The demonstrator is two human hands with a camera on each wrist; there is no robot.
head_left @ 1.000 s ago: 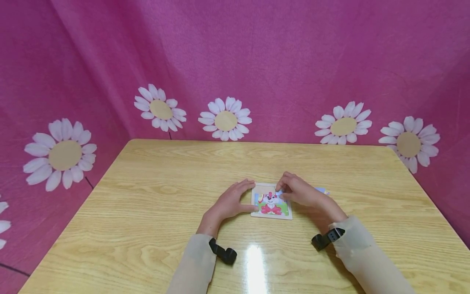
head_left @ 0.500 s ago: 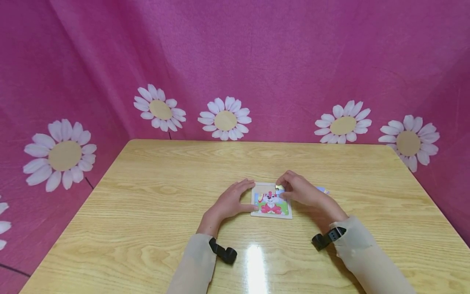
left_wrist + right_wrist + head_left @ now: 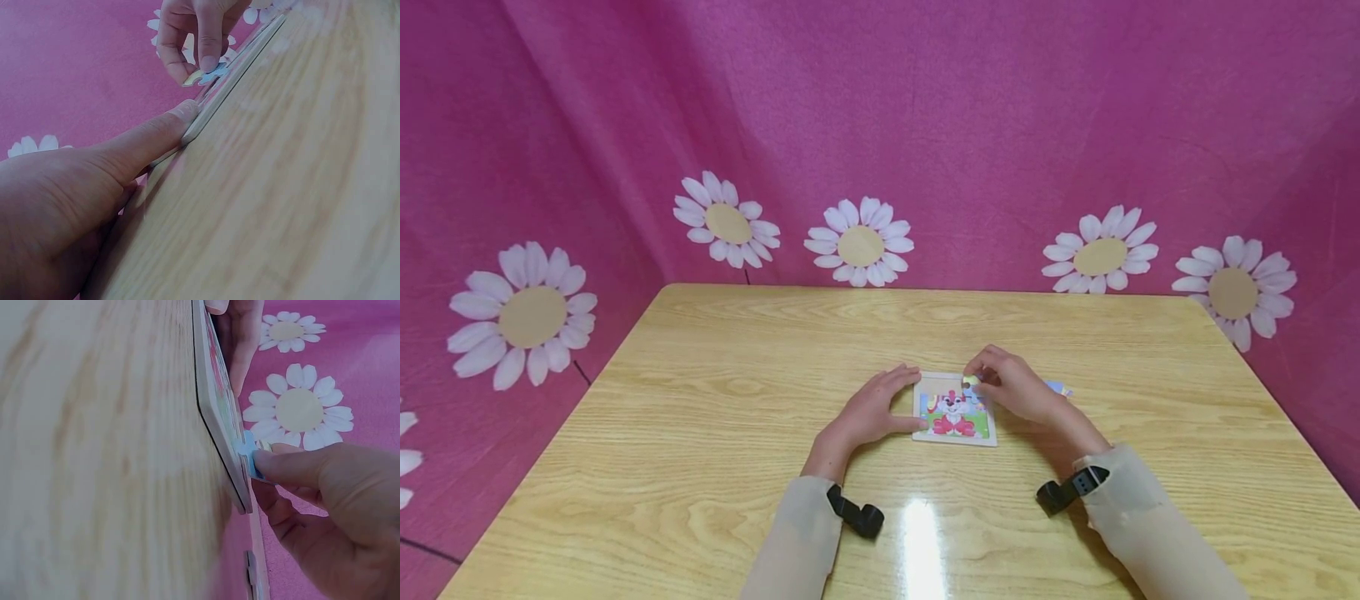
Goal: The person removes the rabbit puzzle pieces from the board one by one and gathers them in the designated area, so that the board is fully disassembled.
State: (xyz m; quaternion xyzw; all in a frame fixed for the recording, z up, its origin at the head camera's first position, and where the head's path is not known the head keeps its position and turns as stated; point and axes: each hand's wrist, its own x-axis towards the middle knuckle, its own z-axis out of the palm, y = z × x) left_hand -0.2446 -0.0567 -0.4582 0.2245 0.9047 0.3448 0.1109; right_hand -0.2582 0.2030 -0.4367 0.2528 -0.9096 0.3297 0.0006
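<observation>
The likeliest trouble is a bad seating: the puzzle piece [image 3: 972,387] appears to sit at a slant, partly raised over the tray [image 3: 957,443], and if pressed down that way its knob could ride up on its neighbours — or nudge the assembled animal picture [image 3: 953,418] out of line. Too light a touch from the left hand [image 3: 872,410] could let the tray skid on the smooth desk [image 3: 760,375]. The right hand [image 3: 1017,387] might also knock the loose puzzle part [image 3: 1060,388] just beyond it, towards the desk's right edge.

The tray lies flat between the hands, well short of the desk's far edge. The left hand's thumb and fingers are spread apart along the tray's left side — thumb near the near-left corner, fingertips at the far-left one. The right hand pinches the piece at the far-right corner, beside bare tray floor [image 3: 938,384].
</observation>
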